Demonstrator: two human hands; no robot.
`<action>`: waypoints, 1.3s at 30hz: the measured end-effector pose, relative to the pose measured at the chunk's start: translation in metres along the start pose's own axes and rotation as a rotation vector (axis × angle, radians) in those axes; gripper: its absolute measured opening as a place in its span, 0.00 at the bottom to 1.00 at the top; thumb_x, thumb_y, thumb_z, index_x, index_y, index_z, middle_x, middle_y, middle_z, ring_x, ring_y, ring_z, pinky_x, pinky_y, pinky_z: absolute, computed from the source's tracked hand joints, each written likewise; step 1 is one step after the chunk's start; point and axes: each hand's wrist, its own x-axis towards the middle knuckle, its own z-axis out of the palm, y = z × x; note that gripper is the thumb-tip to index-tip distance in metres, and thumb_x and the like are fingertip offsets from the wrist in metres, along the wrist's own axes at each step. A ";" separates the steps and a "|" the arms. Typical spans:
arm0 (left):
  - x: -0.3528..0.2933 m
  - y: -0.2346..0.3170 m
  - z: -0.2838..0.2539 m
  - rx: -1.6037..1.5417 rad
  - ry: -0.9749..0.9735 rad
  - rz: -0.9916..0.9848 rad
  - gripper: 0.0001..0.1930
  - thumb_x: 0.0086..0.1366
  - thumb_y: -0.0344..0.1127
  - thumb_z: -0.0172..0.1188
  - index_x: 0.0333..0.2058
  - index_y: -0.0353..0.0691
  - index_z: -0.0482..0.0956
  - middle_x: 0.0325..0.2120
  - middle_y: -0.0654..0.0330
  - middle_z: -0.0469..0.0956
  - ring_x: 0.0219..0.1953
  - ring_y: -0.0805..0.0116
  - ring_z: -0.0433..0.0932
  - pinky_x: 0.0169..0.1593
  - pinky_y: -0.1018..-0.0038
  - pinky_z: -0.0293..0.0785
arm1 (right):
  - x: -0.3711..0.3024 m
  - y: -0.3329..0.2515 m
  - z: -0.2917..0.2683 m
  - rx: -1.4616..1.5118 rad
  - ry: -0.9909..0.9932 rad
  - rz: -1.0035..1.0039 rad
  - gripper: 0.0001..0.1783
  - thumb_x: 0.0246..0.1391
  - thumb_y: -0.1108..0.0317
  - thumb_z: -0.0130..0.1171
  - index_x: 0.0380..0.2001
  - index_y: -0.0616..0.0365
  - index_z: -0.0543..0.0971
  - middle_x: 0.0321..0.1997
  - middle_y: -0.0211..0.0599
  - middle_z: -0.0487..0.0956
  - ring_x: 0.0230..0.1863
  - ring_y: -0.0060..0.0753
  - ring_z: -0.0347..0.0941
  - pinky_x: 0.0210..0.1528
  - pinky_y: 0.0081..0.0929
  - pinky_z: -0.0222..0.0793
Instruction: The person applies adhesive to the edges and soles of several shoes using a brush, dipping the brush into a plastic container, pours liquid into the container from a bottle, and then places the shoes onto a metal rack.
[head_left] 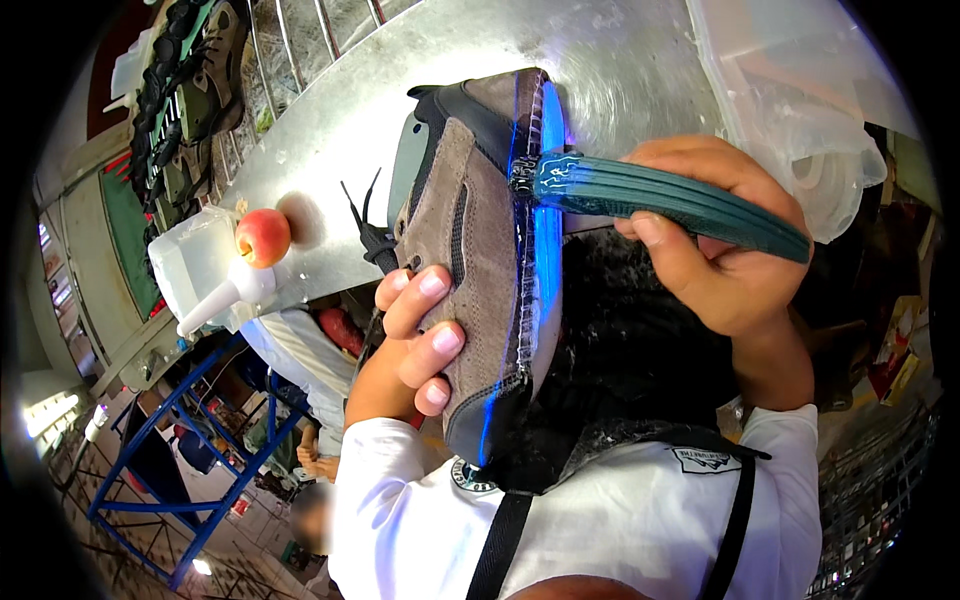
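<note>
Over the near edge of the shiny metal table (620, 92), here's the brown suede shoe (455, 225), up on its side, heel away and black toe cap towards the wearer's white T-shirt (610, 530), stitched lower edge facing right. And the left hand (425, 352) has it, partly closed, fingers curled across the suede near the toe, thumb out of sight! Over on the right, the right hand (730, 285) is wrapped round the ribbed handle of what looks like a dark teal brush (690, 195), pinched between thumb and fingers, its dark head touching that edge. A vivid blue glow runs alongside.

How does it handle? Light to middling, I'd judge, and the body looks firm, holding its shape nicely. The suede should grip well; the glossy dark band by the stitching looks slick, easily smeared. So take it by the side panel, well clear of that edge, and leave the loose black laces (376, 246) alone: too floppy to steer by.
</note>
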 end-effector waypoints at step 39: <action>0.013 0.007 -0.015 0.111 -0.201 -0.015 0.35 0.69 0.47 0.58 0.69 0.46 0.54 0.53 0.60 0.70 0.49 0.46 0.77 0.58 0.45 0.63 | -0.043 0.013 0.004 0.526 -0.121 0.142 0.13 0.54 0.81 0.64 0.43 0.77 0.79 0.41 0.59 0.83 0.35 0.37 0.85 0.39 0.27 0.81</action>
